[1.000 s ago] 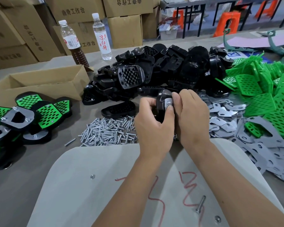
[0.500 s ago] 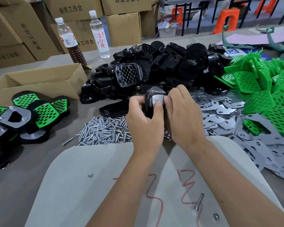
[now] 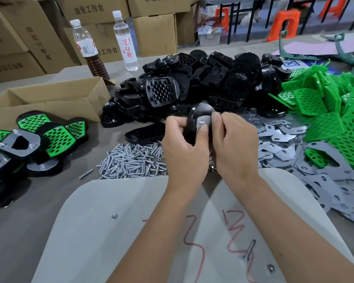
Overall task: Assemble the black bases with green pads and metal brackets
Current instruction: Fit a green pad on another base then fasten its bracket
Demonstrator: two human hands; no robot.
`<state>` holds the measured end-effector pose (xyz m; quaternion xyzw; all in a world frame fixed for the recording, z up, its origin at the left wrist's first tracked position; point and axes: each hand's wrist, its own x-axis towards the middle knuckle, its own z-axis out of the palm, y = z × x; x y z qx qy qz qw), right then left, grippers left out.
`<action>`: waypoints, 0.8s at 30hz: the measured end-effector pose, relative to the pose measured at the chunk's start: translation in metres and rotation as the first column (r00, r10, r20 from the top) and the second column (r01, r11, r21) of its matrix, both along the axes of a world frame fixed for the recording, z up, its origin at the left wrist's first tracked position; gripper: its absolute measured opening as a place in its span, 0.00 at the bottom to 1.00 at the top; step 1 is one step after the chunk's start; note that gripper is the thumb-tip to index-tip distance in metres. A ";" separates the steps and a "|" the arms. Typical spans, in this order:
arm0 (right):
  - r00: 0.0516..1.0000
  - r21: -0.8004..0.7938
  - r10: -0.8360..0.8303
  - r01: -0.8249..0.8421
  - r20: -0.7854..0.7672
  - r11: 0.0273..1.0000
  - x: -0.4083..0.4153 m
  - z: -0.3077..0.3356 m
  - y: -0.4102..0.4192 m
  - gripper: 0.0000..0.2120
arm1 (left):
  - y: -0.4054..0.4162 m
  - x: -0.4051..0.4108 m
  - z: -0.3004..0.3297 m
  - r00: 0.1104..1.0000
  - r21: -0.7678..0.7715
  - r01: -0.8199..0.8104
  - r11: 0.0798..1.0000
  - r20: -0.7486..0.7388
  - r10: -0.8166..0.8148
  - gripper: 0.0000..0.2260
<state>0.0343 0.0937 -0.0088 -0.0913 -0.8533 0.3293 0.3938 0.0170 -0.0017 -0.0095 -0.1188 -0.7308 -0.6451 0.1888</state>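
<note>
Nearest us a pale board [image 3: 110, 231] carries red scrawl we cannot read and a loose bolt [image 3: 249, 250]. Above its far edge both hands meet. The left hand [image 3: 184, 148] grips a black base [image 3: 194, 123] held on edge, thumb pressing a small metal bracket [image 3: 202, 122] against it; a screw end pokes through the bracket. The right hand [image 3: 235, 144] pinches the bracket's right edge. The base's lower part is hidden behind the left hand's fingers, and we cannot tell whether it carries a green pad.

Just beyond on the table [image 3: 18, 231]: a screw pile [image 3: 131, 160], grey brackets [image 3: 284, 144] to the right, finished assemblies [image 3: 39, 137] to the left, partly cut off. Farther: heaped black bases [image 3: 202, 78] and green pads [image 3: 325, 111]. Farthest, a bottle [image 3: 125, 41] labelled 凉白开; cartons [image 3: 90, 9] reading 工作台.
</note>
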 end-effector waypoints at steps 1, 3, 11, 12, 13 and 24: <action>1.000 0.020 0.009 -0.009 0.009 1.000 0.001 0.001 0.001 0.18 | 0.000 0.000 0.000 1.000 0.021 0.011 1.000 0.023 -0.011 0.08; 0.999 0.032 0.014 -0.015 0.040 0.999 -0.001 0.001 0.001 0.14 | 0.000 0.000 0.000 0.998 0.051 0.022 0.998 0.062 -0.025 0.08; 0.998 0.196 -0.062 0.055 0.029 0.979 -0.004 0.003 -0.009 0.09 | 0.005 0.001 -0.003 0.988 0.092 0.008 0.996 0.151 -0.022 0.07; 0.995 0.194 -0.096 0.090 0.019 0.977 -0.004 0.003 -0.010 0.09 | 0.006 0.001 -0.003 0.989 0.085 0.016 0.996 0.145 -0.029 0.07; 0.992 0.183 -0.127 0.123 0.014 0.975 -0.005 0.003 -0.010 0.10 | 0.007 0.001 -0.002 0.989 0.074 0.023 0.997 0.142 -0.033 0.07; 0.919 -0.371 0.390 -0.344 0.053 0.863 -0.005 -0.002 0.011 0.12 | -0.011 -0.020 0.005 0.924 0.212 0.008 0.977 0.373 -0.088 0.03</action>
